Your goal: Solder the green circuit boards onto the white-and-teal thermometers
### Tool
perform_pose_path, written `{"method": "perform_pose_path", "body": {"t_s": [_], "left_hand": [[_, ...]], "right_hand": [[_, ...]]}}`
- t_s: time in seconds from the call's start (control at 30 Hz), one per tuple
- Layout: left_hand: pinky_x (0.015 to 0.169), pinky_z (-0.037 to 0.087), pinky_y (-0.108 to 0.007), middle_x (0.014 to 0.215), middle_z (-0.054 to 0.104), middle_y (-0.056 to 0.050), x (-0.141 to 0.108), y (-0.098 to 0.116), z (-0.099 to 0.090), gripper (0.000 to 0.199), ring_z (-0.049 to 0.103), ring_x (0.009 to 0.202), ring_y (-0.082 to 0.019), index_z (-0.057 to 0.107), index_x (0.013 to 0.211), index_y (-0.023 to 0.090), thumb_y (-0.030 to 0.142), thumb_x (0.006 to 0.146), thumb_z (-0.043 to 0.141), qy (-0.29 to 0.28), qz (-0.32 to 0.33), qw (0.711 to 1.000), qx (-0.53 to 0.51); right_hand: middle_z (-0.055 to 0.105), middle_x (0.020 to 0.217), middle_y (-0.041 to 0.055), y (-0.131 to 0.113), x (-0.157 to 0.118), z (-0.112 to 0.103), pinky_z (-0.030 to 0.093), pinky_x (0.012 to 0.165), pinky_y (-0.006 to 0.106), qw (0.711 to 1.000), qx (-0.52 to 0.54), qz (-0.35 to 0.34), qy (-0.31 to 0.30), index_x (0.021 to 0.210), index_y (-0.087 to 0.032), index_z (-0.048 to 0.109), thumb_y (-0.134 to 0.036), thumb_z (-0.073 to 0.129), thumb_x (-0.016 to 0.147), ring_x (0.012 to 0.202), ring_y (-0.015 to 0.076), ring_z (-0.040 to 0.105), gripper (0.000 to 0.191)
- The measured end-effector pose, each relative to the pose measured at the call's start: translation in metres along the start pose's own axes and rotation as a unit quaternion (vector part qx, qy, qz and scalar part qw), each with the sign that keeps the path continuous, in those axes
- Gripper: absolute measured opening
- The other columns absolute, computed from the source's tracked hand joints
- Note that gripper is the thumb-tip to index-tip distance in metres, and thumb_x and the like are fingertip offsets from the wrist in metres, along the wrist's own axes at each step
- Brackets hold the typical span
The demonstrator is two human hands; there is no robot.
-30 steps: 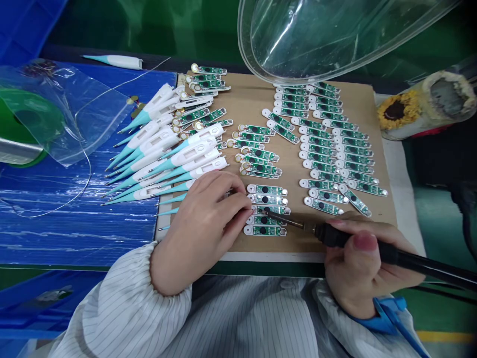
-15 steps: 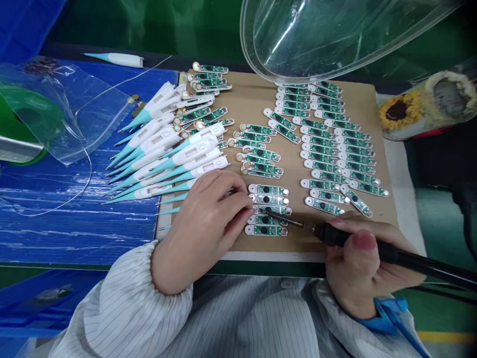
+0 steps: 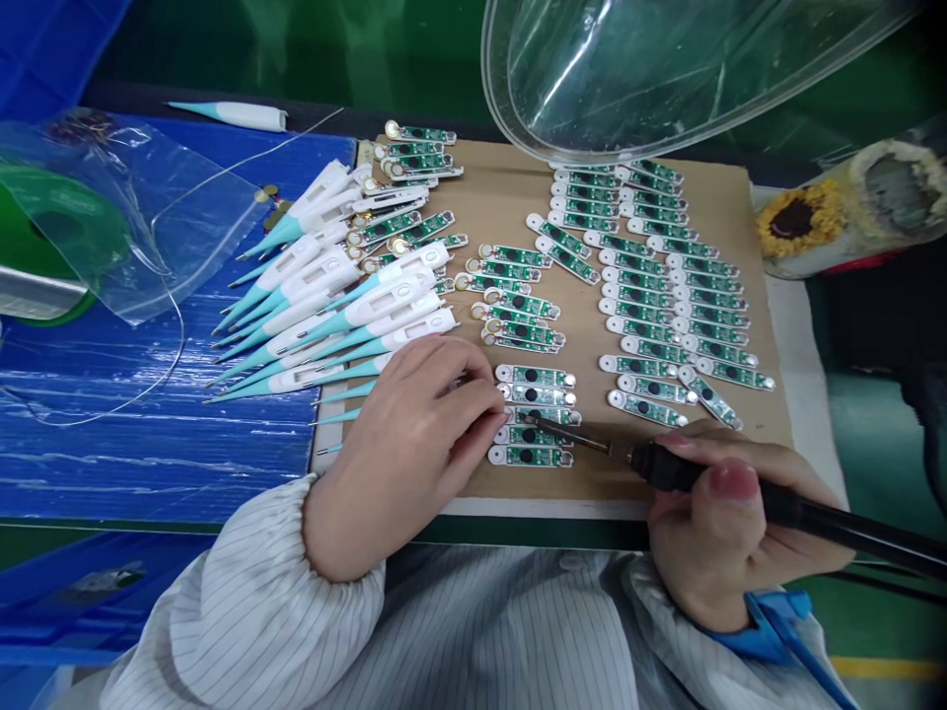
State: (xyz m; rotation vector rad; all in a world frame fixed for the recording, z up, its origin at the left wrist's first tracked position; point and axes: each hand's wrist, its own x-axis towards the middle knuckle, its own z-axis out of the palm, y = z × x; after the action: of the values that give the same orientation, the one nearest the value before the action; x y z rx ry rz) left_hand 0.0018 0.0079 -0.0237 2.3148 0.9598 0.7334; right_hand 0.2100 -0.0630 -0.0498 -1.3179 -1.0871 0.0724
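Note:
My right hand (image 3: 732, 523) is wrapped round the black handle of a soldering iron (image 3: 666, 468). Its metal tip rests on or just over a small green circuit board (image 3: 547, 418) in a short column of boards. My left hand (image 3: 414, 454) lies left of that column, thumb and fingers pinched together at the board's white left end. Whatever the fingertips hold is hidden. Partly under this hand and beyond it lie white and light-blue digital thermometers (image 3: 392, 301), tips pointing left.
More circuit boards (image 3: 643, 296) lie in rows on the brown cardboard (image 3: 503, 197). A clear plastic shield (image 3: 592, 148) overhangs the far side. At right stands a crusted holder with a yellow flower (image 3: 803, 219). A plastic bag (image 3: 178, 217) and loose wire lie left on the blue surface (image 3: 244, 463).
My right hand and the soldering iron have shifted very slightly right. The whole view has drifted a little too. My left hand keeps its pinch at the same board.

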Motion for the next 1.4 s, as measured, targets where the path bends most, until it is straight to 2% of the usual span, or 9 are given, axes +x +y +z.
{"method": "perform_pose_path", "body": {"t_s": [0.1,0.27,0.4,0.57,0.73,0.9,1.0,1.2,1.4], "left_hand": [[0.101,0.047,-0.042,0.102,0.064,-0.008,0.000,0.000,0.000,0.007,0.060,0.104,-0.021,0.066,0.089,0.013,0.012,0.094,0.062,-0.001,0.001,1.000,-0.001],[0.101,0.047,-0.042,0.102,0.064,-0.008,0.000,0.001,-0.001,0.007,0.059,0.104,-0.022,0.066,0.089,0.013,0.013,0.095,0.062,-0.001,0.000,1.000,0.000],[0.100,0.048,-0.042,0.103,0.064,-0.008,0.000,0.000,-0.001,0.007,0.059,0.104,-0.021,0.066,0.089,0.014,0.013,0.095,0.062,-0.004,-0.001,1.000,0.000],[0.100,0.048,-0.042,0.103,0.064,-0.008,0.000,-0.001,-0.001,0.006,0.060,0.104,-0.022,0.066,0.089,0.014,0.013,0.094,0.063,-0.002,0.001,1.000,0.000],[0.101,0.048,-0.042,0.103,0.064,-0.008,0.000,-0.001,-0.001,0.006,0.060,0.105,-0.022,0.066,0.089,0.014,0.013,0.095,0.062,-0.003,0.000,1.000,0.003],[0.102,0.048,-0.043,0.103,0.064,-0.008,0.000,0.000,-0.001,0.007,0.060,0.106,-0.022,0.066,0.089,0.014,0.013,0.095,0.062,-0.004,-0.002,1.000,0.003],[0.102,0.048,-0.043,0.102,0.064,-0.008,0.000,0.000,-0.001,0.007,0.060,0.105,-0.022,0.066,0.089,0.014,0.013,0.095,0.062,-0.006,-0.005,1.000,0.000],[0.103,0.048,-0.044,0.106,0.065,-0.009,-0.002,0.003,-0.006,0.009,0.059,0.109,-0.022,0.070,0.095,0.014,0.011,0.095,0.062,0.008,-0.004,1.000,-0.015],[0.106,0.047,-0.041,0.095,0.068,-0.006,-0.009,0.008,-0.007,0.014,0.060,0.110,-0.019,0.072,0.103,0.014,0.007,0.093,0.066,0.042,0.014,0.999,-0.025]], "right_hand": [[0.067,0.060,-0.0020,0.000,0.001,0.001,0.039,0.035,0.027,1.000,-0.005,-0.007,0.007,0.072,-0.025,0.074,-0.029,0.070,0.082,0.047,0.0148,0.058,0.011],[0.067,0.060,-0.0018,-0.006,0.001,0.000,0.035,0.031,0.027,0.999,-0.026,0.012,-0.015,0.072,-0.024,0.073,-0.029,0.070,0.083,0.041,0.0138,0.054,0.012],[0.068,0.061,-0.0018,-0.005,0.001,-0.001,0.035,0.031,0.027,0.999,-0.026,0.012,-0.024,0.072,-0.024,0.073,-0.029,0.069,0.083,0.041,0.0138,0.054,0.012],[0.065,0.056,-0.0022,-0.001,0.002,0.001,0.041,0.038,0.029,0.999,-0.014,-0.027,0.008,0.070,-0.024,0.073,-0.030,0.070,0.081,0.042,0.0149,0.054,0.013],[0.067,0.059,-0.0019,-0.001,0.001,0.000,0.043,0.043,0.030,1.000,-0.029,-0.008,-0.011,0.071,-0.025,0.073,-0.028,0.070,0.081,0.049,0.0167,0.059,0.011],[0.062,0.052,-0.0038,0.010,0.005,0.001,0.042,0.044,0.029,0.997,-0.017,-0.061,0.032,0.067,-0.024,0.071,-0.031,0.067,0.081,0.043,0.0144,0.053,0.015],[0.056,0.046,-0.0045,0.014,0.008,0.002,0.040,0.043,0.030,0.995,-0.022,-0.071,0.060,0.062,-0.025,0.068,-0.035,0.065,0.080,0.041,0.0152,0.049,0.020],[0.057,0.052,-0.0013,0.005,0.008,0.003,0.031,0.037,0.030,0.998,-0.001,0.007,0.060,0.067,-0.026,0.071,-0.033,0.062,0.081,0.040,0.0152,0.045,0.018],[0.055,0.056,-0.0023,-0.002,0.010,-0.006,0.036,0.038,0.032,0.991,0.028,0.117,0.057,0.066,-0.027,0.071,-0.034,0.065,0.079,0.043,0.0154,0.048,0.016]]}}
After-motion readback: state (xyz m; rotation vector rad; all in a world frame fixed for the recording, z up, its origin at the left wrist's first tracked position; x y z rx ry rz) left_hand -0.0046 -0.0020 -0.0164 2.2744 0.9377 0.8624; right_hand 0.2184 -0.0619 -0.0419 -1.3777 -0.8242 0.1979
